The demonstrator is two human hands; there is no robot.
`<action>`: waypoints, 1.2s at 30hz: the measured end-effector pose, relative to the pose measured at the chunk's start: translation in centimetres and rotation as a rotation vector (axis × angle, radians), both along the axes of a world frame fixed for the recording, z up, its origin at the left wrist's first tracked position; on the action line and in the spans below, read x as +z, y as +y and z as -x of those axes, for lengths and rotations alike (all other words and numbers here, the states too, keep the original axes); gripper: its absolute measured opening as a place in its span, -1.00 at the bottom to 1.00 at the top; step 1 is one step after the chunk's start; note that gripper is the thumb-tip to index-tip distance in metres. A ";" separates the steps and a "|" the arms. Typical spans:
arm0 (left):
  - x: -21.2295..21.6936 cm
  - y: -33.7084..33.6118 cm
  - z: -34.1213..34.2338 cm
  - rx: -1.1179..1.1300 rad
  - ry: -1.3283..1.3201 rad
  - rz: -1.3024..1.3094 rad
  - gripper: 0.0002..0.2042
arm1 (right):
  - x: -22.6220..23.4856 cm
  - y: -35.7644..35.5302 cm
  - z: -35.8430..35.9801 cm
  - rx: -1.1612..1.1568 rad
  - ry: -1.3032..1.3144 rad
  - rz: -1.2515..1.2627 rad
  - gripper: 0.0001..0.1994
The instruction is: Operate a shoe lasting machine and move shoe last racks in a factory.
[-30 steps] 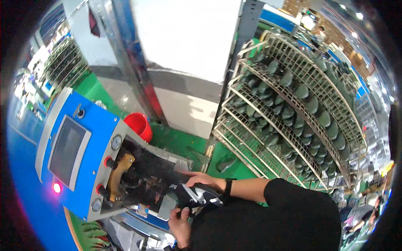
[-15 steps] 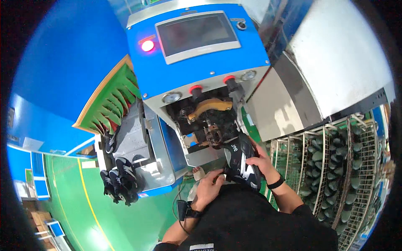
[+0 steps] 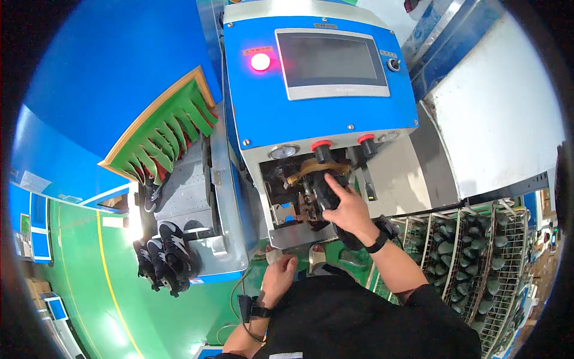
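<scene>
Head view: person in black top at a blue machine [image 3: 329,119]. Right hand [image 3: 351,210] on a black shoe [image 3: 321,192], which sits in the machine's front opening, toe end apparently just under a curved yellow-brown pad [image 3: 311,168]. Index finger straight along the shoe, thumb spread away from it; other fingers hidden, can't tell if they grip. Dark band on right wrist [image 3: 378,242].

Left hand [image 3: 278,276] apart from the shoe, below and left of it, near the metal plate [image 3: 293,235] at the machine's front. Fingers curled in, lying together in a loose fist. Dark strapped device [image 3: 246,309] at that wrist, cable hanging off it.

Machine face: dark screen [image 3: 332,60] in silver frame, lit red lamp [image 3: 260,61] left of it, black switch [image 3: 393,64] at right. Two red-and-black knobs [image 3: 322,151] over the opening, round gauge [image 3: 283,151] left of them.

Left side: grey bench [image 3: 184,190], green strip curtain [image 3: 173,136] in a wooden frame at its far end, black-and-white shoes [image 3: 172,248] clustered at its near left corner. Right side: wire rack [image 3: 421,236] loaded with dark green rounded pieces [image 3: 445,248]. Green floor [image 3: 84,251], yellow line [image 3: 107,287] across it.
</scene>
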State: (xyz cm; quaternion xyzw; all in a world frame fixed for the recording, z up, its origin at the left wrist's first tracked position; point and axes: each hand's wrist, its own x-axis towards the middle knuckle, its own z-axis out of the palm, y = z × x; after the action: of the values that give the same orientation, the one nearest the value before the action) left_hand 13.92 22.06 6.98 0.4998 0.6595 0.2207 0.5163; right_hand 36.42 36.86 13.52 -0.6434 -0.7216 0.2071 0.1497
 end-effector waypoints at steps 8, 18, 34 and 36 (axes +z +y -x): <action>-0.1 1.5 1.3 -0.003 -0.007 0.071 -0.61 | -2.1 1.7 3.5 -0.015 -0.214 -0.050 -0.10; 0.2 3.0 4.0 -0.050 0.035 0.088 -0.59 | -4.3 -0.4 3.9 -0.098 -0.156 -0.287 -0.06; 7.7 11.9 -3.9 -0.269 0.240 -0.866 -0.58 | -2.2 -5.7 5.6 -0.448 0.261 -0.059 -0.04; 7.9 15.8 -7.3 -0.398 0.290 -0.974 -0.57 | -2.9 -5.4 5.5 -0.497 0.306 -0.052 0.04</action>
State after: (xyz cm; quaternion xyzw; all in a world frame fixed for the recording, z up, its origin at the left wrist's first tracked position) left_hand 21.17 37.82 14.90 0.8215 0.4384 0.3274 0.1605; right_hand 30.91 31.46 10.63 -0.7577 -0.5160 0.2403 0.3191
